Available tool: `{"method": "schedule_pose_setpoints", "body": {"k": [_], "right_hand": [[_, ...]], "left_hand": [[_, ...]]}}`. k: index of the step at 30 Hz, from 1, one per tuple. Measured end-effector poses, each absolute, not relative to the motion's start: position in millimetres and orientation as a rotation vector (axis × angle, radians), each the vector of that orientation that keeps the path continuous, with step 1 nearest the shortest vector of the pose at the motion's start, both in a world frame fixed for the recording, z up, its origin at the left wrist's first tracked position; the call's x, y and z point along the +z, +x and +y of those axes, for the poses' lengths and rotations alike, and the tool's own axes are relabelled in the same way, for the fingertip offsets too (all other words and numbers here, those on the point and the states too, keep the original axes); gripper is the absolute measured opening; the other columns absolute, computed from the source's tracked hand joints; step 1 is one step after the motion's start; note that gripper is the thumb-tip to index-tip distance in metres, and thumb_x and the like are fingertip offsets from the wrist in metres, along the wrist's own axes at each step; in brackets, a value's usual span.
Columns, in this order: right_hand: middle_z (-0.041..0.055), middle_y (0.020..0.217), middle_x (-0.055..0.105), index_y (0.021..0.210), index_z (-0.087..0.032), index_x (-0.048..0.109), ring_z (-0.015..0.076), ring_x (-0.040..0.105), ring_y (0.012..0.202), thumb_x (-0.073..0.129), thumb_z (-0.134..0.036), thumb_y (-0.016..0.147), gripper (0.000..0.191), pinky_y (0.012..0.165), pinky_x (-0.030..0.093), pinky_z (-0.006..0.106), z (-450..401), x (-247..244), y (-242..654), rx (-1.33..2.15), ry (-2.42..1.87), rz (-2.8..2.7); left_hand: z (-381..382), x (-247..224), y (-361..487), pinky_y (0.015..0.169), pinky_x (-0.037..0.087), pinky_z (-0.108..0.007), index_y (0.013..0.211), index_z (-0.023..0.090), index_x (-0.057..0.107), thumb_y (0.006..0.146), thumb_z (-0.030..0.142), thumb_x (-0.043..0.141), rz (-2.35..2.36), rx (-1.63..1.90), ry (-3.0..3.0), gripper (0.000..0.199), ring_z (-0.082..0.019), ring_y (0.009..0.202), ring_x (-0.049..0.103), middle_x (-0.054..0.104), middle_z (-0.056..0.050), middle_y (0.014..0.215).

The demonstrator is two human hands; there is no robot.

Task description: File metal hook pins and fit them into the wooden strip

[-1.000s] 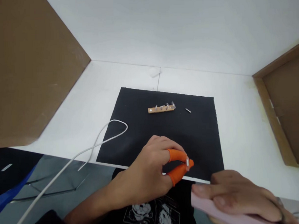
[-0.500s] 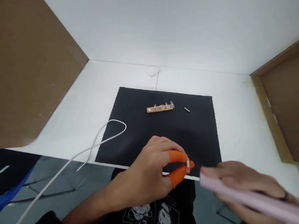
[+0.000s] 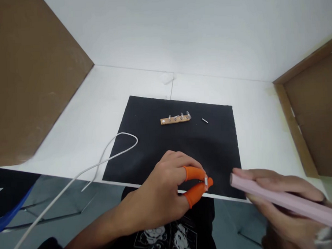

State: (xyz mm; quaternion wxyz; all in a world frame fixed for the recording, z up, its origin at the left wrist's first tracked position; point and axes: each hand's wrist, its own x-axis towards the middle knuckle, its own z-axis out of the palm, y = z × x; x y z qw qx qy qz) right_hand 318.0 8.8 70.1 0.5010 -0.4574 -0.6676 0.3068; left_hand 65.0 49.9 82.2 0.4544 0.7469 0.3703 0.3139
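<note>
My left hand (image 3: pixel 169 190) wears orange finger covers on its fingertips. It pinches a small clear piece with a silvery part (image 3: pixel 206 182) over the mat's front edge; its far side is hidden by the fingers. To the right, my right hand (image 3: pixel 284 192) is closed around a long pink faceted rod (image 3: pixel 290 203), whose dark round end points left toward the left hand without touching it. What kind of tool the rod is I cannot tell. Farther back lie a narrow tan strip (image 3: pixel 174 119) bearing several small clear upright pieces and, apart from it, a short metal pin (image 3: pixel 204 120).
A black mat (image 3: pixel 156 150) covers part of the white table (image 3: pixel 109 83). A white cable (image 3: pixel 96 165) loops over the mat's left edge. Brown panels stand left (image 3: pixel 29 82) and right (image 3: pixel 316 114), with a white wall (image 3: pixel 178 32) behind.
My right hand has brought the pink rod slightly up and to the right, farther from the left hand. The left hand keeps its pinch; the whole view has shifted a little.
</note>
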Motion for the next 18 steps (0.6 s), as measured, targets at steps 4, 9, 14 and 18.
{"method": "schedule_pose_setpoints", "body": {"k": [4, 9, 14, 18], "right_hand": [[0.0039, 0.108, 0.084, 0.106, -0.03, 0.074, 0.0272, 0.083, 0.096, 0.092, -0.024, 0.079, 0.034, 0.074, 0.073, 0.038, -8, 66, 311, 0.731, -1.191, -1.488], [0.006, 0.117, 0.083, 0.109, -0.032, 0.075, 0.0301, 0.082, 0.102, 0.094, -0.043, 0.078, 0.038, 0.076, 0.072, 0.041, -17, 60, 305, 0.776, -1.133, -1.547], [0.0039, 0.118, 0.083, 0.115, -0.034, 0.075, 0.0273, 0.083, 0.1, 0.089, -0.039, 0.084, 0.034, 0.075, 0.071, 0.036, -17, 57, 305, 0.79, -1.057, -1.64], [0.0041, 0.113, 0.084, 0.125, -0.026, 0.07, 0.0213, 0.084, 0.087, 0.076, -0.02, 0.093, 0.034, 0.074, 0.07, 0.031, -6, 61, 308, 0.831, -0.83, -1.889]], "left_hand": [[51, 81, 64, 0.089, 0.051, -0.032, 0.1, 0.015, 0.076, 0.096, 0.007, 0.073, 0.934, 0.788, 1.83, 0.011, -0.016, 0.097, 0.072, 0.08, -0.003, 0.103], [51, 83, 64, 0.09, 0.051, -0.032, 0.102, 0.016, 0.077, 0.096, 0.008, 0.073, 0.924, 0.787, 1.829, 0.01, -0.016, 0.098, 0.072, 0.081, -0.003, 0.104], [51, 82, 63, 0.091, 0.051, -0.032, 0.102, 0.015, 0.077, 0.096, 0.007, 0.072, 0.929, 0.781, 1.832, 0.011, -0.016, 0.099, 0.072, 0.08, -0.003, 0.104], [52, 80, 62, 0.092, 0.05, -0.032, 0.101, 0.016, 0.077, 0.095, 0.007, 0.075, 0.941, 0.805, 1.816, 0.011, -0.015, 0.099, 0.072, 0.08, -0.002, 0.103]]}}
